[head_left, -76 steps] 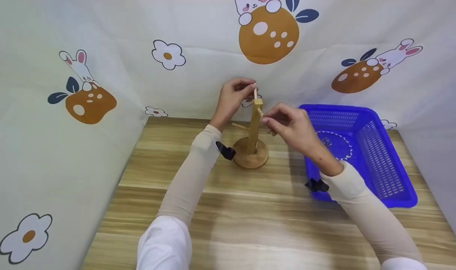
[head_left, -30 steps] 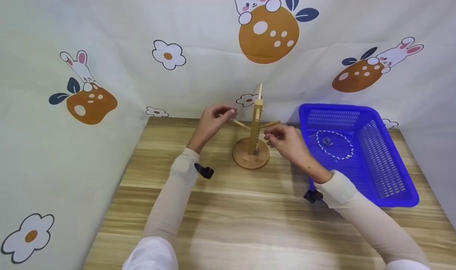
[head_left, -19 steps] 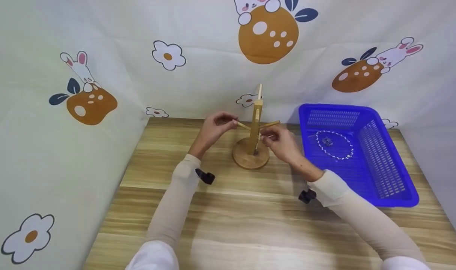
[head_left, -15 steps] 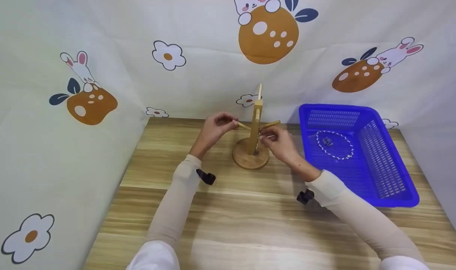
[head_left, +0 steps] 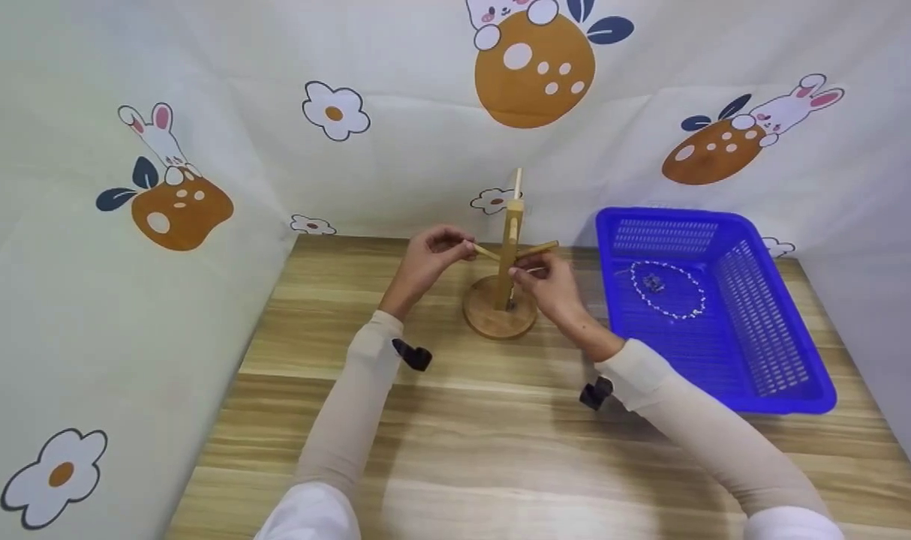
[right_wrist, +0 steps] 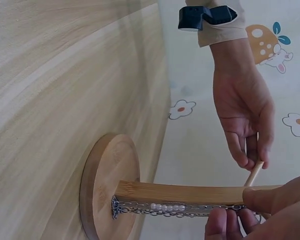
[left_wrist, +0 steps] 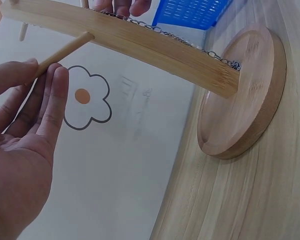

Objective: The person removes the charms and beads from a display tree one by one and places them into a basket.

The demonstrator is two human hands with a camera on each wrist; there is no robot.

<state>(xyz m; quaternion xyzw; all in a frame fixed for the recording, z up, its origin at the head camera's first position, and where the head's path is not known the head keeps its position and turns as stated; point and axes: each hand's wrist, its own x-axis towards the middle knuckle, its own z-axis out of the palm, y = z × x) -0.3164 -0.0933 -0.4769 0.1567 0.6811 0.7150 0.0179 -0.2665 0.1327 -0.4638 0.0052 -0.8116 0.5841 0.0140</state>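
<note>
While pinching a slim tan wooden peg point(left_wrist: 70, 48) in the left hand point(left_wrist: 27, 152), also got a white-beaded silver metal chain point(right_wrist: 167, 206) gripped in the right hand point(right_wrist: 277, 210), along the upright square tan wooden post point(left_wrist: 160, 51). Can't read the faint grey marks point(left_wrist: 126, 96) on the white flower-print cloth point(left_wrist: 125, 172).

The stand point(left_wrist: 155, 47) is of pale wood, smooth and almost matt, with fine grain; its round base point(left_wrist: 255, 87) and its thin peg point(left_wrist: 72, 47) are of the same wood. The chain point(right_wrist: 115, 206) is of shiny grey metal, with glossy white beads point(right_wrist: 167, 207). The basket point(head_left: 759, 315) is of smooth blue plastic. The surface point(head_left: 455, 450) shows wood grain with a soft gloss. The backdrop point(head_left: 410, 172) is creased and matt, perhaps cloth.
</note>
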